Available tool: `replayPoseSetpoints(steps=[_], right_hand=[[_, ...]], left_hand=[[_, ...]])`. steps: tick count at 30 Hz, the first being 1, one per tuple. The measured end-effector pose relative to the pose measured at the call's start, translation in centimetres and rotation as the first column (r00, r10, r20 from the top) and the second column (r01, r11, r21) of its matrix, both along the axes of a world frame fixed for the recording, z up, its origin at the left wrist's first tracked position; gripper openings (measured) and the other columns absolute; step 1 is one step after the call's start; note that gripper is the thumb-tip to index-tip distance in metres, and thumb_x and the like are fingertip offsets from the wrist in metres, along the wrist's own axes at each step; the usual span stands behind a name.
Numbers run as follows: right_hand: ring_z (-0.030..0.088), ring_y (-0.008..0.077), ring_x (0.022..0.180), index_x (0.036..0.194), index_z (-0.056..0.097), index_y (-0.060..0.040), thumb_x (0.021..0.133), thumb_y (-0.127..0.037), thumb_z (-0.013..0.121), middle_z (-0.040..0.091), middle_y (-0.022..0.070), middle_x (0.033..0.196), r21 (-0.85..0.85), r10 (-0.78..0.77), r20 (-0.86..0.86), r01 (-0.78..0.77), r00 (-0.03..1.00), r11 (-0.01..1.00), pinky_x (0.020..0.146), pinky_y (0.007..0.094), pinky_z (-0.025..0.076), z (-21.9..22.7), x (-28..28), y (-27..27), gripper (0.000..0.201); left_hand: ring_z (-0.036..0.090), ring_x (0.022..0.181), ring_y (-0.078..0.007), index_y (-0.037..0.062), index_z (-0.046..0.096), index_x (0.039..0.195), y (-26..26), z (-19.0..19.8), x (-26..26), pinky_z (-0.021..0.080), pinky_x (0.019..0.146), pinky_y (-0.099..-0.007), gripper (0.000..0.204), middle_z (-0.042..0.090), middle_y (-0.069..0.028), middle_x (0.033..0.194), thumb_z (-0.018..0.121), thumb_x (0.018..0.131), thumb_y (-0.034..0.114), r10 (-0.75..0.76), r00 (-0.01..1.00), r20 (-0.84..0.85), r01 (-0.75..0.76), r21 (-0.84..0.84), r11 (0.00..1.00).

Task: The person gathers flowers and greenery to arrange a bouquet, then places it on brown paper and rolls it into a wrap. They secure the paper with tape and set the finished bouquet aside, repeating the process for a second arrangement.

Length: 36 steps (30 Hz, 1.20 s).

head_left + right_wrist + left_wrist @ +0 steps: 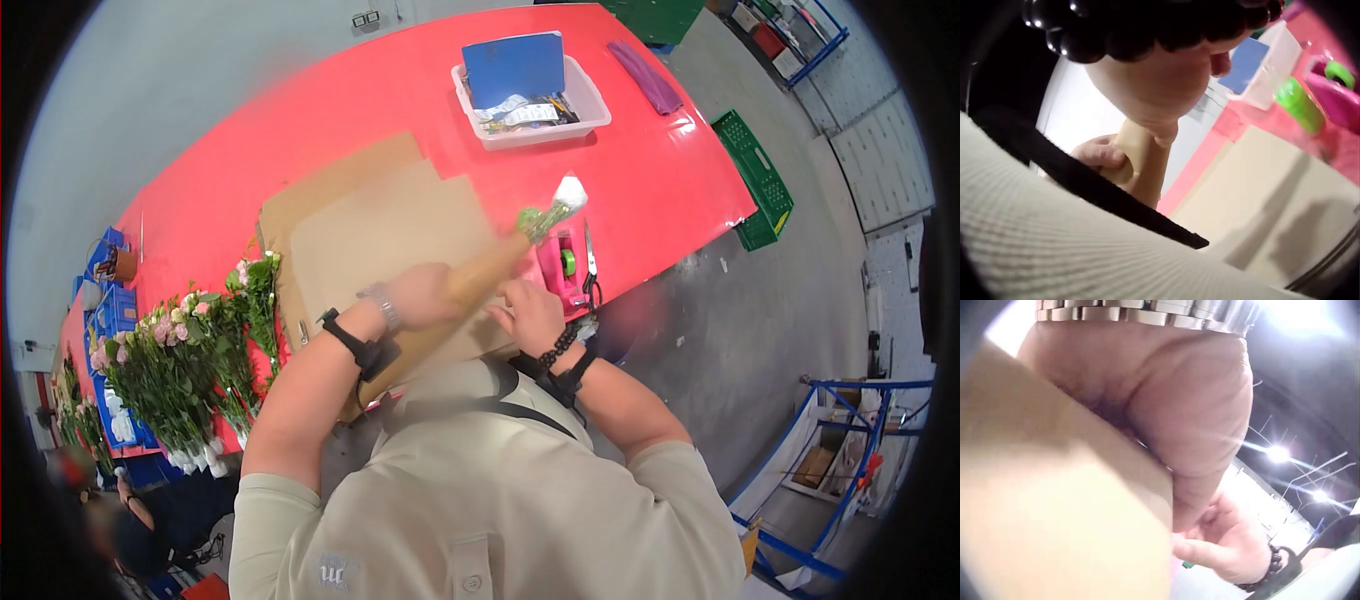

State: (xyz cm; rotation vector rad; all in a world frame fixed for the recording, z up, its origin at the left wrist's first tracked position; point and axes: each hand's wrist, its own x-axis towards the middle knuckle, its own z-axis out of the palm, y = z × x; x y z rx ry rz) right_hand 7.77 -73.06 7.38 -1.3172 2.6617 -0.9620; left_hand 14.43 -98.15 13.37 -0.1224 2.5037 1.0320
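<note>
A long roll of brown wrapping paper (478, 272) lies slanted across the front of my body, with green stems (541, 222) and a white wrapped tip (570, 192) sticking out of its far end. Whatever fills the roll is hidden by the paper. My left hand (425, 295), with a metal watch band above it, grips the roll around its middle. On the roll's right side, my right hand (532, 315) has curled fingers and the thumb at the paper; in the left wrist view the right thumb (1194, 550) meets the paper's edge.
Flat brown paper sheets (360, 210) lie on the red table (300, 110). Pink and white flowers (185, 345) are bunched at left. A pink tape dispenser (560, 275) and scissors (590, 260) sit at the right edge; a white bin (535, 135) stands behind. Another person (150, 525) is lower left.
</note>
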Motion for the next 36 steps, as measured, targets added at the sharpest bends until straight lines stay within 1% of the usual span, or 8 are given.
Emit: replayPoseSetpoints(steps=[4,8,12,19,25,30,32,36], right_hand=[[0.059,0.0282,0.118,0.124,0.064,-0.0133,0.070,-0.024,0.087,0.064,0.0057,0.114,-0.022,0.215,-0.296,-0.232,0.931,0.973,0.101,0.0483,0.045,8.0,-2.7,1.3,0.059],[0.067,0.0306,0.106,0.122,0.063,-0.0130,0.068,-0.032,0.088,0.068,0.0087,0.103,0.360,0.226,-0.051,-0.193,0.973,0.913,0.093,0.0453,0.051,5.2,-6.4,5.1,0.062],[0.071,0.0356,0.096,0.120,0.063,-0.0098,0.072,-0.032,0.086,0.071,0.0146,0.101,0.218,0.146,0.243,-0.201,0.959,0.955,0.081,0.0487,0.056,3.4,-9.9,9.7,0.058],[0.071,0.0424,0.101,0.129,0.061,-0.0095,0.075,-0.043,0.089,0.074,0.0222,0.107,0.188,-0.469,0.110,0.445,0.877,0.876,0.087,0.0522,0.056,-7.8,-20.2,22.5,0.069],[0.070,0.0446,0.103,0.129,0.059,-0.0039,0.076,-0.040,0.090,0.074,0.0249,0.108,0.352,-0.666,0.108,0.598,0.738,0.720,0.088,0.0519,0.056,-15.7,-28.7,25.1,0.071],[0.072,0.0425,0.098,0.120,0.065,0.0028,0.074,-0.043,0.091,0.075,0.0247,0.104,0.292,-0.587,0.282,0.515,0.759,0.806,0.088,0.0503,0.056,-19.7,-31.7,22.4,0.070],[0.071,0.0455,0.097,0.115,0.067,0.0050,0.064,-0.054,0.094,0.074,0.0264,0.106,0.439,-0.637,0.040,0.559,0.770,0.703,0.085,0.0529,0.057,-22.3,-33.0,22.1,0.083],[0.066,0.0442,0.116,0.144,0.053,0.0027,0.066,-0.057,0.092,0.068,0.0285,0.127,0.471,-0.622,0.109,0.511,0.775,0.719,0.100,0.0518,0.052,-21.5,-32.5,22.8,0.106]], left_hand=[[0.073,0.092,-0.0396,-0.0031,0.066,0.114,5.1,4.7,-3.4,0.059,0.083,-0.0458,0.058,0.074,-0.0260,0.098,0.078,0.074,0.037,-0.180,0.981,0.073,0.190,-0.183,0.965],[0.074,0.094,-0.0355,-0.0001,0.062,0.120,11.6,4.7,-6.5,0.055,0.096,-0.0481,0.057,0.074,-0.0211,0.101,0.077,0.076,0.032,-0.324,0.936,0.139,0.352,-0.362,0.863],[0.065,0.118,-0.0328,0.0036,0.060,0.133,15.4,3.4,-7.0,0.040,0.113,-0.0577,0.061,0.068,-0.0169,0.121,0.078,0.079,0.025,-0.376,0.899,-0.224,0.238,-0.470,0.850],[0.065,0.113,-0.0347,-0.0004,0.063,0.126,11.0,6.5,-1.4,0.051,0.103,-0.0445,0.046,0.067,-0.0183,0.121,0.072,0.080,0.003,0.233,0.692,-0.683,-0.376,-0.066,0.924],[0.071,0.095,-0.0233,-0.0047,0.063,0.125,9.5,-5.7,15.7,0.057,0.087,-0.0367,0.038,0.072,-0.0141,0.107,0.069,0.091,0.008,0.867,0.497,-0.024,-0.867,-0.063,0.495],[0.073,0.092,-0.0296,-0.0009,0.069,0.114,14.4,-10.2,27.9,0.058,0.083,-0.0411,0.040,0.075,-0.0173,0.101,0.076,0.087,0.028,0.940,0.283,0.192,-0.885,-0.326,0.333],[0.074,0.091,-0.0308,0.0006,0.073,0.110,15.9,-11.5,31.2,0.058,0.084,-0.0417,0.043,0.076,-0.0174,0.099,0.076,0.085,0.036,0.947,0.129,0.294,-0.879,-0.408,0.246],[0.075,0.091,-0.0321,-0.0008,0.076,0.107,15.8,-13.7,35.3,0.057,0.085,-0.0410,0.043,0.077,-0.0186,0.096,0.073,0.086,0.037,0.927,-0.178,0.330,-0.957,-0.278,-0.085]])
